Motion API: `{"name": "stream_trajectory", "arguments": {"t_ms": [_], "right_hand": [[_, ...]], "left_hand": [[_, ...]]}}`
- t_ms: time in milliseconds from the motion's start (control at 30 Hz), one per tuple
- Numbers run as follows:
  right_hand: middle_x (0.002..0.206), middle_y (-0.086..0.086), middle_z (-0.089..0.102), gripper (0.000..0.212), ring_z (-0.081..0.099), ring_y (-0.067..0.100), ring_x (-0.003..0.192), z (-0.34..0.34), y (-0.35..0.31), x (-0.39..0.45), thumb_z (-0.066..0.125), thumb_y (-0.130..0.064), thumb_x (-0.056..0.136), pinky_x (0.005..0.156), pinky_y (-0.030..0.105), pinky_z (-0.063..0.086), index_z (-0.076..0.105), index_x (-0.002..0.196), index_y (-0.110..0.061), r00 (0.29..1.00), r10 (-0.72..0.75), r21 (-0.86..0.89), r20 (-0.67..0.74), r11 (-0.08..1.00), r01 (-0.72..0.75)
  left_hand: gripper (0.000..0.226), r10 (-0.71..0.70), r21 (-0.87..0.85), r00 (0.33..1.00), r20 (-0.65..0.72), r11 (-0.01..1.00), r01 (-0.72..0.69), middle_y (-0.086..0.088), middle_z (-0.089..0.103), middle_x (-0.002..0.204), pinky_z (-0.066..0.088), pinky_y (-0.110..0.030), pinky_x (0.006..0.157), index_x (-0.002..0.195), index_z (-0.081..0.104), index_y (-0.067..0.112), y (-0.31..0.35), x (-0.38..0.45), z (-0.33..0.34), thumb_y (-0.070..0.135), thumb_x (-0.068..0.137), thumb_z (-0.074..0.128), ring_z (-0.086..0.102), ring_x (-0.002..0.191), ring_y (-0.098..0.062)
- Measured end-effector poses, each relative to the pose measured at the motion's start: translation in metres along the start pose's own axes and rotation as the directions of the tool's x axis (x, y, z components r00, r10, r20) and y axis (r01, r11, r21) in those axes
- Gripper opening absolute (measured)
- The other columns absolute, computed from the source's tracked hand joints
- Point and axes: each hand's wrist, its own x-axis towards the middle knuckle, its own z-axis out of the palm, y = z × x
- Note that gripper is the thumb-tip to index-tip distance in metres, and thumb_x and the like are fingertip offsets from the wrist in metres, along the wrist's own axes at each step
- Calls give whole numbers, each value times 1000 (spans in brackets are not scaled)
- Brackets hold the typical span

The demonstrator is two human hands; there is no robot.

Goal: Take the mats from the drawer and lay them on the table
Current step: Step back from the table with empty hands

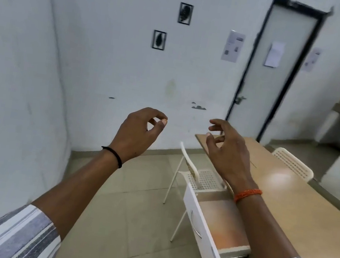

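A white drawer [197, 218] with a metal handle stands pulled out from under the long wooden table [298, 203] at the lower right. Inside it lies a flat orange-tan surface [223, 226]; whether that is a mat or the drawer bottom I cannot tell. My left hand [138, 133] is raised in mid-air left of centre, fingers loosely curled and holding nothing. My right hand [225, 147] is raised above the table's near corner, fingers apart and holding nothing. My right forearm crosses over the drawer's right side.
A white perforated chair [197, 176] stands just beyond the drawer, and a second one [293, 164] across the table. White walls rise ahead and to the left, with a dark-framed door [276, 63] at the back. Tiled floor [124, 199] lies left of the drawer.
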Motion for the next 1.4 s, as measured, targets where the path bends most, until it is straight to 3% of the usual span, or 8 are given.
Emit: {"name": "stream_trajectory", "arguments": {"t_ms": [533, 667, 800, 900, 967, 1100, 1233, 1400], "right_hand": [[115, -16, 64, 33, 57, -10, 76, 46, 149, 70, 60, -26, 94, 70, 26, 52, 54, 126, -28, 882, 329, -247, -337, 873, -420], [115, -13, 65, 32, 61, -1, 77, 56, 201, 63, 59, -27, 95, 71, 28, 52, 55, 127, -26, 816, 452, -213, -359, 812, -543], [112, -16, 64, 32, 65, 4, 81, 75, 247, 40, 57, -31, 94, 73, 32, 55, 54, 125, -30, 705, 607, -148, -367, 710, -688], [113, -16, 63, 33, 64, 3, 82, 97, 278, 14, 57, -31, 94, 74, 32, 55, 53, 126, -30, 571, 745, -98, -345, 577, -811], [111, -15, 63, 32, 63, 1, 83, 114, 291, -10, 56, -30, 95, 75, 32, 55, 53, 127, -28, 493, 810, -72, -316, 498, -864], [106, -12, 64, 29, 64, 6, 82, 156, 309, -49, 56, -26, 93, 79, 34, 54, 56, 122, -24, 273, 907, 38, -320, 300, -953], [100, -6, 66, 20, 69, 18, 79, 201, 317, -79, 57, -23, 89, 80, 40, 57, 61, 108, -20, 3, 960, 217, -280, 66, -974], [86, 20, 74, 19, 71, 27, 63, 242, 310, -92, 51, -12, 91, 58, 37, 61, 66, 88, -1, -442, 891, 552, -99, -320, -770]], "left_hand": [[18, 311, -404, 860, 404, 904, -138, 10, 69, 107, 42, -15, 70, 103, 70, 19, -78, 171, 229, 28, 94, 58, 63, 92, -3], [19, 291, -420, 804, 519, 906, -56, 11, 69, 105, 38, -5, 64, 103, 72, 17, -87, 172, 293, 26, 94, 58, 63, 89, -3], [19, 235, -405, 705, 669, 911, 81, 9, 70, 101, 46, -8, 72, 102, 72, 16, -117, 150, 352, 26, 94, 58, 65, 89, -6], [19, 112, -303, 561, 820, 917, 260, 7, 71, 91, 58, -36, 77, 98, 73, 17, -154, 124, 401, 29, 94, 58, 68, 90, -13], [22, -7, -193, 458, 889, 901, 389, -5, 72, 92, 59, -44, 75, 98, 72, 12, -179, 100, 421, 28, 95, 57, 68, 90, -24], [18, -237, 68, 192, 952, 779, 623, -11, 71, 104, 54, -35, 69, 95, 69, 11, -225, 61, 456, 21, 95, 55, 67, 95, -25], [13, -467, 325, -60, 882, 512, 795, -5, 65, 89, 46, -29, 66, 86, 61, 14, -252, 47, 482, 17, 95, 52, 61, 82, -19], [12, -656, 422, -176, 734, 237, 875, -5, 50, 82, 48, -32, 69, 89, 53, 7, -273, 51, 504, 13, 95, 44, 57, 67, -18]]}}
